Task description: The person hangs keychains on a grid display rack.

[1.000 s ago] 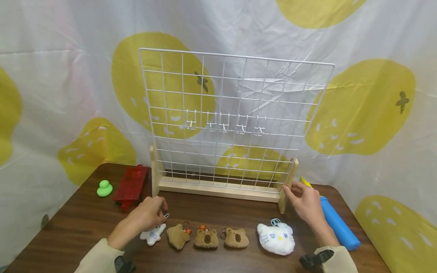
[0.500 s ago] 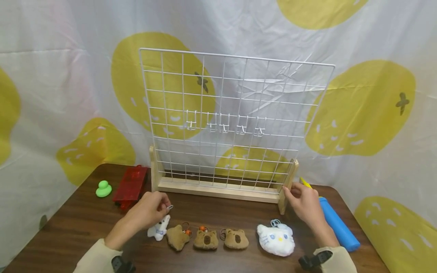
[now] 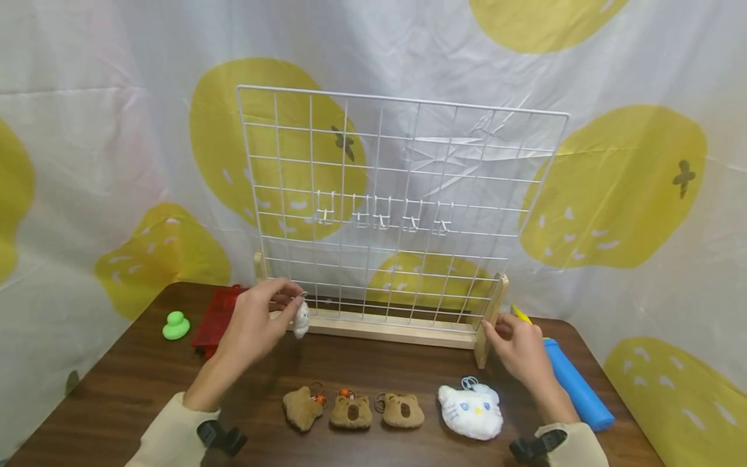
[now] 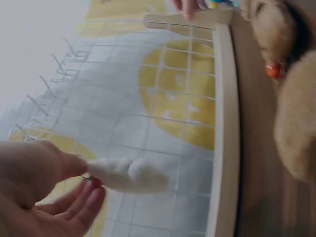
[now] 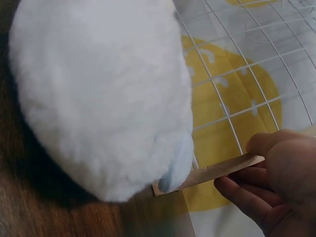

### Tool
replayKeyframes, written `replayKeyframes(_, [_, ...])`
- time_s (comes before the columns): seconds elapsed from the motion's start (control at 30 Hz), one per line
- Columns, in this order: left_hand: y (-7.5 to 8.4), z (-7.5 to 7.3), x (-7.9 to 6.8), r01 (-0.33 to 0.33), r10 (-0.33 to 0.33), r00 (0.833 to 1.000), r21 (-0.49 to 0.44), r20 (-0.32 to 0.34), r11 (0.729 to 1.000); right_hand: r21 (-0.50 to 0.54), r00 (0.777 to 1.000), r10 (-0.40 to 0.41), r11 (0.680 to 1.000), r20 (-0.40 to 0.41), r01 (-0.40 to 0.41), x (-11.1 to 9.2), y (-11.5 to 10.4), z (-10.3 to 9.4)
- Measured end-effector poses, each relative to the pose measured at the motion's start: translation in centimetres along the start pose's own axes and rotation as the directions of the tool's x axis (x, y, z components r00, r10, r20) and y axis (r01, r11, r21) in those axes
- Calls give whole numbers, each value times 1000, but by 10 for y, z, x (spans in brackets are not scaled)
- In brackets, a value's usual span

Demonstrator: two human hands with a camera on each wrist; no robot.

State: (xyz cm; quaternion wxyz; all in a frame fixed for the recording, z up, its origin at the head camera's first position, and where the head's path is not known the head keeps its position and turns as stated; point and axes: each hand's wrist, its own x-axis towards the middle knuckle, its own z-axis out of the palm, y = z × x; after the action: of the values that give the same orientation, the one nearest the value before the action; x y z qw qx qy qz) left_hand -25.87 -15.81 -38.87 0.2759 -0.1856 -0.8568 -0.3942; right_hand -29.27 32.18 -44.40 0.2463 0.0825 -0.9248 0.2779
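Observation:
My left hand (image 3: 257,324) pinches the small metal clasp of a white plush keychain (image 3: 301,320), which hangs off the table before the rack's lower left part. In the left wrist view thumb and fingertips meet at the clasp, and the plush (image 4: 133,175) dangles from it. A white wire grid (image 3: 432,172) stands in a wooden base (image 3: 385,327), with several wire hooks (image 3: 382,222) in a row across its middle. My right hand (image 3: 521,347) grips the base's right upright (image 3: 497,295) between thumb and fingers, as the right wrist view also shows.
Three brown plush keychains (image 3: 403,410) and a white cat-face plush (image 3: 470,412) lie along the front of the table (image 3: 362,451). A green knobbed object (image 3: 176,325) and a translucent red tray (image 3: 216,318) are at left. A blue cylinder (image 3: 578,383) lies at right.
My left hand has lifted the white plush keychain off the table and carried it up, forward and slightly right toward the grid. My right hand has stayed on the upright.

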Motion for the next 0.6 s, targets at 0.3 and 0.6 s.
replayKeyframes(0.3, [17,2,26,-52,-8,975,-259,-223,965,12,1000,-16,1000,1,16,0,0,0])
replayKeyframes(0.6, [38,12,51,-55,-59,972,-461,-229,885,21,1000,-19,1000,-4,20,0,0,2])
